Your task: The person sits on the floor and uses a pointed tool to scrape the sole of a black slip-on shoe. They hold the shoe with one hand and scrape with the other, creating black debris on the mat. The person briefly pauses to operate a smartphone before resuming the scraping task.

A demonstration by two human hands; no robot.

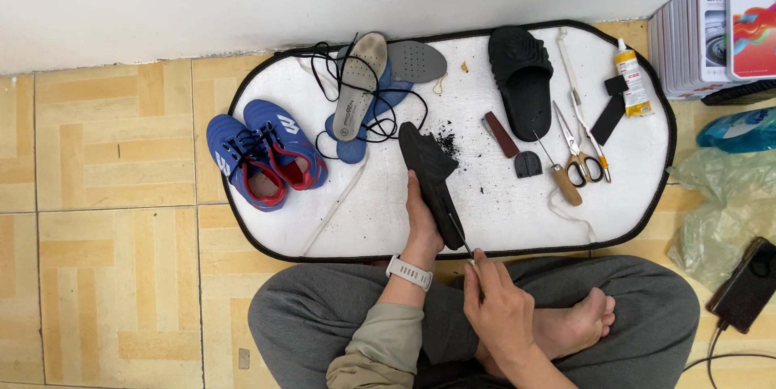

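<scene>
My left hand (pixel 422 223) grips a black slipper (pixel 432 175) from below, holding it tilted on edge over a white mat (pixel 501 203). My right hand (pixel 495 304) pinches a thin metal tool (pixel 461 237) whose tip touches the slipper's near end. Black crumbs (pixel 446 143) lie on the mat just beyond the slipper. I sit cross-legged in grey trousers, a white watch on my left wrist.
On the mat: a second black slipper (pixel 522 78), scissors (pixel 584 155), an awl with wooden handle (pixel 563 179), a glue tube (pixel 633 79), insoles (pixel 360 86) with laces. Blue shoes (pixel 263 155) sit at its left edge. Right: boxes (pixel 715 29), plastic bags, a phone (pixel 748 284) on a cable.
</scene>
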